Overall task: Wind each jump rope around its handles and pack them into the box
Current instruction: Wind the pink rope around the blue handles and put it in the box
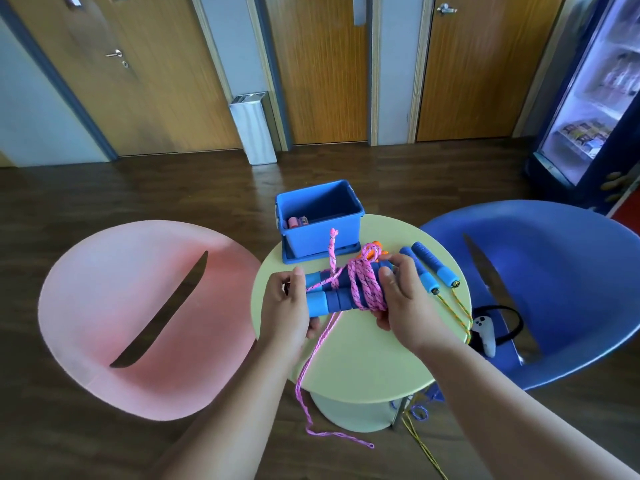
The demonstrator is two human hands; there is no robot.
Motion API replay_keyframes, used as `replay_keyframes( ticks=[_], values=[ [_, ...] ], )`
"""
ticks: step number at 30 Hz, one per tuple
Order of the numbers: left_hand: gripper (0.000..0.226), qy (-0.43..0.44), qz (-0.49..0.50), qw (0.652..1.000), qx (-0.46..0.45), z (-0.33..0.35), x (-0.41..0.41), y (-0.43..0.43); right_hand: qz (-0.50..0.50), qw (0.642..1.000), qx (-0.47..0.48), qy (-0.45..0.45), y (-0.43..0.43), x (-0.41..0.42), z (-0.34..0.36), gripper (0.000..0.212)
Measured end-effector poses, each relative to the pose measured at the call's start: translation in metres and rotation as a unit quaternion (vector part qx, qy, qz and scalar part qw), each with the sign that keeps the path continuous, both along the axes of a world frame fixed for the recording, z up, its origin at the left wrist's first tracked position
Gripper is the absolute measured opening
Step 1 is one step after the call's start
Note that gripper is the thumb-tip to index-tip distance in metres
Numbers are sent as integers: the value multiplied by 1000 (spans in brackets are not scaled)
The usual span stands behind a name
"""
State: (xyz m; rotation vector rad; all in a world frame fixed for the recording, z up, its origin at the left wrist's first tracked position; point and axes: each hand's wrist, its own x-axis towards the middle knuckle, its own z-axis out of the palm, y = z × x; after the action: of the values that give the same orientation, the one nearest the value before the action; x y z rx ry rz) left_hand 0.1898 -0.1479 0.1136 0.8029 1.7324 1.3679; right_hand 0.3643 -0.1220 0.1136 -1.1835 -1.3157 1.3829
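Near the box (318,237), with the 2 handles (330,301) gripped endwise by left hand (285,306) and right hand (403,299), the slack pink rope (367,289) should be wound tight.

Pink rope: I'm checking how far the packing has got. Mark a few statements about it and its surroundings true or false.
1. The left hand and right hand both hold the handles wrapped in pink rope. True.
2. The pink rope is fully wound. False: a long tail hangs off the table to the floor.
3. The blue box is empty. False: the box holds a pink item.
4. A second pair of handles lies on the table beside the right hand. True.
5. The white controller lies on the pink chair. False: the controller lies on the blue chair.
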Motion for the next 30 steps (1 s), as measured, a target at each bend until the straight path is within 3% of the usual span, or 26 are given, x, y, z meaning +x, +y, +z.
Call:
replay_keyframes(
  ticks=[3, 5, 7, 10, 13, 15, 18, 21, 25, 30],
  values=[
    [26, -3, 21, 1000, -9, -4, -10, 3, 51, 992, 28, -114, 18, 2, -1, 13],
    [23, 14, 20, 1000, -8, -4, -24, 10, 18, 961, 93, -259, 39, 2, -5, 14],
    [18, 40, 6, 999, -4, -5, -40, 20, -49, 934, 139, -326, 59, -4, -1, 15],
    [13, 64, -38, 997, 20, -7, -65, 40, -29, 942, 181, -280, 83, -29, 13, 37],
    [19, 89, -83, 991, 48, -11, -88, 68, 41, 917, 218, -331, 107, -69, 19, 50],
    [22, 96, -107, 988, 56, -13, -103, 87, 53, 914, 220, -336, 123, -94, 19, 47],
    [24, 104, -127, 985, 61, -19, -129, 114, 26, 926, 211, -313, 139, -119, 20, 24],
    [22, 93, -130, 985, 59, -24, -156, 140, -2, 916, 204, -346, 146, -130, 22, 6],
    [21, 31, -132, 990, 50, -26, -184, 168, 15, 913, 127, -388, 142, -141, 28, 18],
    [25, 6, -136, 988, 67, -8, -195, 188, -54, 937, 119, -323, 131, -133, 30, 21]
  ],
)
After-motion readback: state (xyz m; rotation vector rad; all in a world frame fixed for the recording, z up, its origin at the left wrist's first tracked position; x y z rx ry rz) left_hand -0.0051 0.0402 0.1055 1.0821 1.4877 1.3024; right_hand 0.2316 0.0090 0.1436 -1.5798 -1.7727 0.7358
